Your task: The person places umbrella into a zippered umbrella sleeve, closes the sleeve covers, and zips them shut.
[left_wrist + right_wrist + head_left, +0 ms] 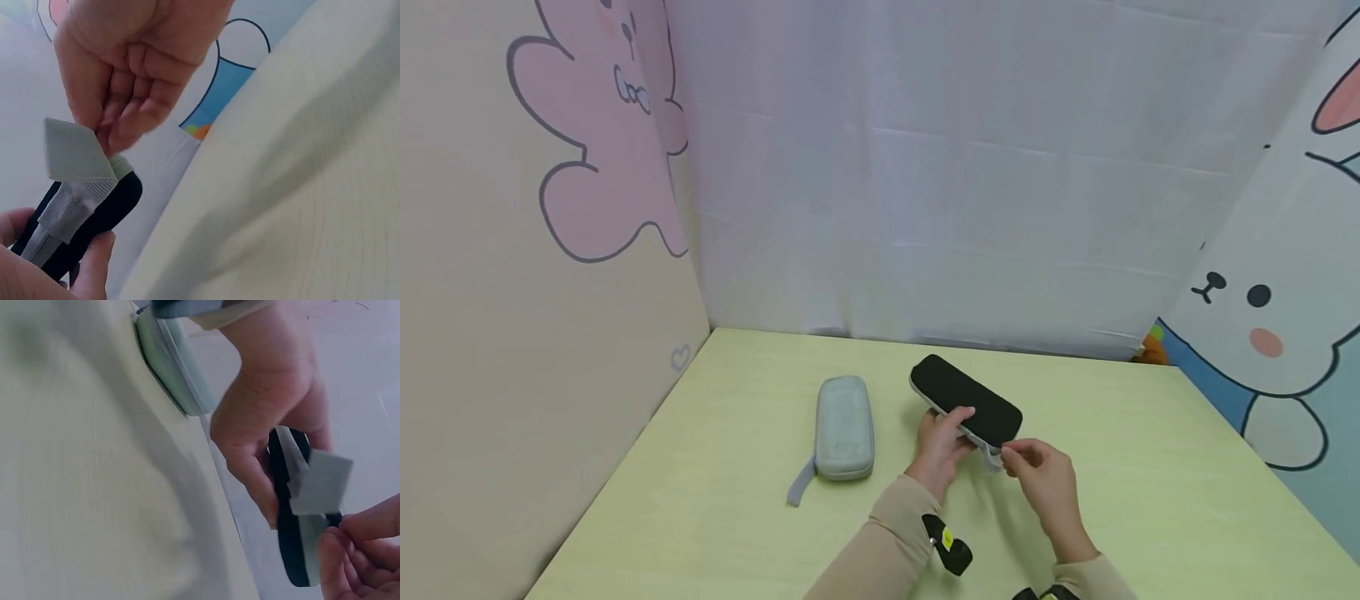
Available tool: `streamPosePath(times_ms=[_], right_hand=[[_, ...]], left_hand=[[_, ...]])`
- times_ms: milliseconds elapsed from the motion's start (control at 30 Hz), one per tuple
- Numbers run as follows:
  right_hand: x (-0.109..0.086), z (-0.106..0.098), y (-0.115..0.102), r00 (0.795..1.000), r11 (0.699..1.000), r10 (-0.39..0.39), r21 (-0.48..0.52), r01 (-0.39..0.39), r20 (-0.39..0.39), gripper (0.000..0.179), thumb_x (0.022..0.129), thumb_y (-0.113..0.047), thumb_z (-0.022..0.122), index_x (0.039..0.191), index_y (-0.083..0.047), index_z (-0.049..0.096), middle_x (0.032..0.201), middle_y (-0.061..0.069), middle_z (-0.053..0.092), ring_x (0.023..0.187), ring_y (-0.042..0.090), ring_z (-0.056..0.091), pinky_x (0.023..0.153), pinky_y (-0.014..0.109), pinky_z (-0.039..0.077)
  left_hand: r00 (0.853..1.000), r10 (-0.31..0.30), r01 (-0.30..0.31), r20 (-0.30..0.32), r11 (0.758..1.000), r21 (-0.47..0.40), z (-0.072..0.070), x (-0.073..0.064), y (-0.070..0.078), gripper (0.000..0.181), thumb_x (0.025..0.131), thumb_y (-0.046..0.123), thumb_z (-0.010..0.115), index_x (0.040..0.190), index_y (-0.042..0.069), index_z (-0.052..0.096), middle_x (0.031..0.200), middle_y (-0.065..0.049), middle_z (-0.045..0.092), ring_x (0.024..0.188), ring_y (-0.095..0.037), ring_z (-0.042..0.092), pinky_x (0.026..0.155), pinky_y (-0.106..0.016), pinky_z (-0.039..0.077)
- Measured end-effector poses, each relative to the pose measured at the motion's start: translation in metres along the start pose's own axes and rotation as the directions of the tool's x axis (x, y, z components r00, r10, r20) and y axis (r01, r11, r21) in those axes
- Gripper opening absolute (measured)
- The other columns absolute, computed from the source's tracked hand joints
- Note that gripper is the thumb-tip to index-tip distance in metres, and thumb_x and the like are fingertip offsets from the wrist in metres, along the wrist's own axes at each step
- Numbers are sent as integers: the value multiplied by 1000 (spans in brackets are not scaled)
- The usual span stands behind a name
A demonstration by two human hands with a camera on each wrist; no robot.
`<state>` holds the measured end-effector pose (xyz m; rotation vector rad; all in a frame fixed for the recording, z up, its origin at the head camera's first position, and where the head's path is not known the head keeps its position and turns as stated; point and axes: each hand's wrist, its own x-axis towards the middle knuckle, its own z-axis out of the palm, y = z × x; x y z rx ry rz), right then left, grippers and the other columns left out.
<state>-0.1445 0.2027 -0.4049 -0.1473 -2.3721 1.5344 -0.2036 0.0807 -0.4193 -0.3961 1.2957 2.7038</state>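
Observation:
A zippered case with a black face and a light grey zip band is held up over the table, tilted. My left hand grips it by its sides, thumb on the black face. From its near end sticks a grey fabric strap, folded over. At that same end my right hand has thumb and forefinger pinched together on a small dark zipper pull, mostly hidden by the fingertips. In the right wrist view, the right fingers meet the case's edge beside the strap.
A second case, pale grey-green, lies on the table left of my hands, its purple-grey strap pointing toward me. A white curtain hangs behind the table's far edge. Printed panels with cartoon animals stand at both sides.

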Motion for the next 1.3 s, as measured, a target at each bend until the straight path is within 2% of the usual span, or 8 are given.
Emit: streamPosePath(times_ms=[333,533,733,900,1000,1100,1200,1300], right_hand=[[13,-23,7,987,996,77,-34,-82,-140,19,87,-5,61,101,8,66,85,12,68,64,4,61,60,15,46],[11,-22,14,987,995,92,-35,-97,-132,21,86,-3,61,102,11,64,83,13,68,63,3,60,59,15,45],[10,-18,19,988,994,83,-55,-91,-132,20,86,-3,62,101,10,65,84,15,68,62,1,59,58,15,44],[9,-15,18,993,994,70,-82,-78,-95,21,87,-4,61,102,9,65,87,17,68,64,0,58,59,15,44],[8,-15,17,998,989,25,-142,-33,-58,22,89,-7,59,106,6,65,91,17,68,71,5,60,61,18,45],[7,-21,20,995,961,-95,-261,91,-3,26,94,-13,55,113,3,63,101,18,66,84,20,63,69,29,48],[7,-35,25,969,890,-233,-383,248,84,33,97,-17,50,122,3,57,115,23,60,101,36,58,80,46,47],[13,-55,30,931,791,-317,-490,365,181,40,96,-19,52,129,5,49,124,27,51,111,45,48,87,56,39]], left_hand=[[999,-36,20,35,925,379,-2,15,-14,37,79,14,71,109,1,54,74,-5,62,41,-7,39,43,-21,33],[998,-38,13,39,863,506,-2,11,-27,11,84,13,67,81,7,59,50,4,34,42,-8,28,44,-23,30],[999,-18,-1,27,822,569,-3,8,-25,10,84,15,67,87,7,62,60,3,44,47,-9,34,46,-23,34],[999,32,-48,35,739,672,-5,7,-21,19,83,19,70,96,6,66,75,0,57,55,-11,47,47,-24,41],[992,102,-125,80,601,789,-10,7,-16,23,84,24,69,97,5,67,77,-3,61,59,-16,55,51,-28,45],[965,181,-248,189,394,885,-17,3,-1,29,87,28,64,106,6,67,87,-4,66,74,-20,62,63,-31,48],[911,230,-384,341,181,905,-28,-9,29,32,92,29,57,115,8,65,103,-3,66,94,-21,61,78,-34,47],[849,258,-480,461,11,877,-48,-25,68,31,95,25,51,118,8,63,113,-5,64,106,-24,57,87,-37,44]])
